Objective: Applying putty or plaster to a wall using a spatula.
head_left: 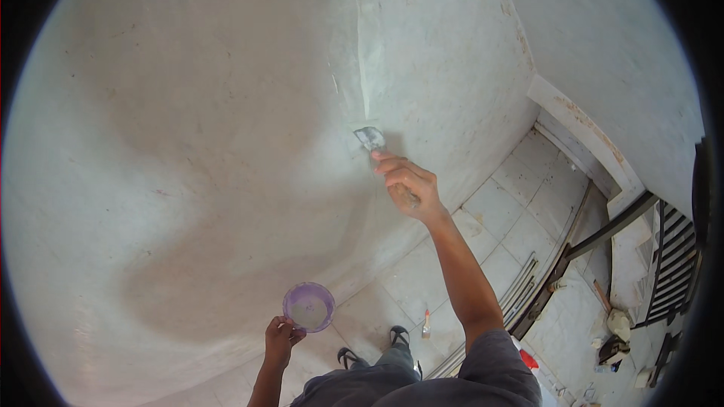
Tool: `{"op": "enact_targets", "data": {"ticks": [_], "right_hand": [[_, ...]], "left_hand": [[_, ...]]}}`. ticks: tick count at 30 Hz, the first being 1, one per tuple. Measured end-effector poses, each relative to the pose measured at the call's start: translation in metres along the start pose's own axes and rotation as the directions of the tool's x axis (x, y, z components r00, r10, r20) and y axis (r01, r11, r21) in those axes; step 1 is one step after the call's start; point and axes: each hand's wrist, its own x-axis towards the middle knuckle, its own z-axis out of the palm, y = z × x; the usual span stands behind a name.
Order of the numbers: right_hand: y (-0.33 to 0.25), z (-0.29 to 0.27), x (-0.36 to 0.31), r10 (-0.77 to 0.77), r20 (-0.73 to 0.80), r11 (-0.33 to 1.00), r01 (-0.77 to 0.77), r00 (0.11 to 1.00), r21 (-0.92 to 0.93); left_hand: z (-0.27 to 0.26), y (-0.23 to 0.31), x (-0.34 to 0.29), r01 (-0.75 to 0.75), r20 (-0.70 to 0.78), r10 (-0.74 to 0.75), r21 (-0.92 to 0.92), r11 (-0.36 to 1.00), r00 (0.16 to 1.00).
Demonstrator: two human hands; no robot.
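Note:
My right hand [409, 185] is closed round the handle of a putty knife [369, 137]. Its broad, whitish-smeared blade lies against the pale wall [249, 105], at the lower end of a lighter vertical strip of filler [367, 68]. Lower down and to the left, my left hand [282, 338] grips the rim of a small purple bowl [308, 307]. Inside the bowl is some greyish-white paste. The bowl is held level in front of my body, apart from the wall knife.
Light floor tiles [520, 211] run along the wall's foot. A paintbrush [427, 324] lies near my feet. Several long thin strips [522, 283] lie at the right, beside a dark rail [611, 224] and black balusters [671, 264]. Assorted items, including a dark object [614, 350], lie beyond.

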Motion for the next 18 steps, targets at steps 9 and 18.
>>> {"op": "enact_targets", "data": {"ticks": [9, 18], "right_hand": [[-0.039, 0.027, -0.019, 0.515, -0.554, 0.835, -0.237, 0.654, 0.497], [-0.066, 0.032, 0.016, 0.656, -0.576, 0.692, -0.083, 0.487, 0.717]], "left_hand": [[-0.025, 0.01, 0.003, -0.022, 0.059, 0.02, 0.02, 1.0, 0.998], [-0.038, 0.0, 0.01, -0.057, 0.111, 0.071, -0.122, 0.991, 0.991]]}}
